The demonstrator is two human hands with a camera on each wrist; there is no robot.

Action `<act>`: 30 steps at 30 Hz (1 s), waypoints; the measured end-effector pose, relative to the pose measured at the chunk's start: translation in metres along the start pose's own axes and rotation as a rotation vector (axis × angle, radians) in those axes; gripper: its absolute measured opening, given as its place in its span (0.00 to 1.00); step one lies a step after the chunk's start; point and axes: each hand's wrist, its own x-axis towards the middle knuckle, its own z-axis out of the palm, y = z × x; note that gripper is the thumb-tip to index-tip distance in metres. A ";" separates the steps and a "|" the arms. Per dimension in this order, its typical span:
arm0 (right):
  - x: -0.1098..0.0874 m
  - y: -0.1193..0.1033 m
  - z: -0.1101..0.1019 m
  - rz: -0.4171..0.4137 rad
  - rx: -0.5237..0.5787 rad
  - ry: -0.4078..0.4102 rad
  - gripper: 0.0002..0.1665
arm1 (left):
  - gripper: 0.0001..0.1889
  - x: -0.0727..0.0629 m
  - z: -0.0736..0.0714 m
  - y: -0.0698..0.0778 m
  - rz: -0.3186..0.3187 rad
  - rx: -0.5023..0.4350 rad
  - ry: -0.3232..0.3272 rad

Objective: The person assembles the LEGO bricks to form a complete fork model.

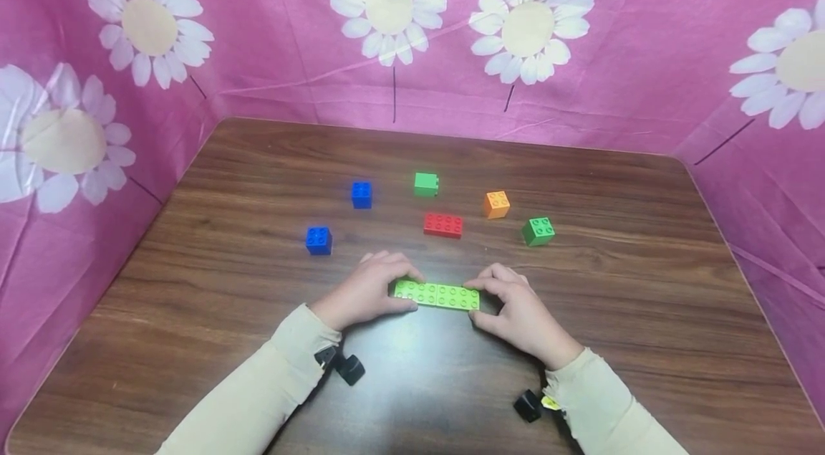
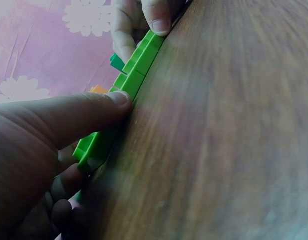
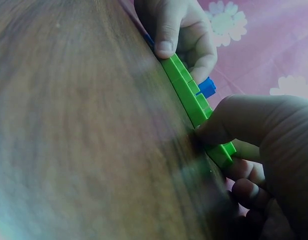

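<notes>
Head view shows the left lime brick point(image 1: 415, 291) and right lime brick point(image 1: 459, 297) end to end on the table point(image 1: 425, 383), long axis running side to side between the left hand point(image 1: 369, 290) and right hand point(image 1: 523, 312), each hand's fingers pinching its nearer brick.

2 hands point(image 1: 369, 290), 2 lime blks point(image 1: 419, 292), 2 blue point(image 1: 319, 241), 2 grn point(image 1: 538, 231), 1 red point(image 1: 442, 226), 1 orng point(image 1: 496, 205)
</notes>
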 end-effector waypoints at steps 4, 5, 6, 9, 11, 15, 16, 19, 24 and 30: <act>-0.001 0.000 0.001 0.006 -0.010 -0.001 0.23 | 0.19 -0.001 0.001 -0.001 0.005 -0.006 0.001; -0.001 0.000 0.001 0.006 -0.010 0.000 0.23 | 0.19 -0.001 0.001 -0.001 0.005 -0.007 0.002; -0.001 0.000 0.001 0.005 -0.010 0.001 0.23 | 0.19 -0.001 0.001 -0.001 0.006 -0.007 0.001; -0.001 0.000 0.001 0.002 -0.010 0.001 0.24 | 0.19 -0.001 0.001 -0.002 0.005 -0.007 -0.003; -0.001 -0.001 0.001 0.003 -0.007 -0.001 0.24 | 0.19 -0.001 0.001 -0.002 0.002 -0.007 -0.003; -0.001 -0.001 0.001 0.008 -0.001 -0.006 0.25 | 0.20 -0.001 0.001 -0.002 0.001 -0.010 -0.002; -0.001 -0.001 0.001 0.010 0.000 -0.007 0.25 | 0.20 -0.001 0.001 -0.002 0.002 -0.011 -0.002; -0.001 -0.001 0.000 0.011 0.002 -0.009 0.25 | 0.20 -0.001 0.001 -0.002 0.002 -0.017 -0.002; -0.001 -0.001 0.000 0.003 0.018 0.000 0.26 | 0.20 -0.001 0.000 -0.002 0.000 -0.026 -0.006; -0.001 -0.001 -0.001 0.025 0.070 0.021 0.28 | 0.21 -0.001 -0.002 -0.001 -0.010 -0.033 -0.017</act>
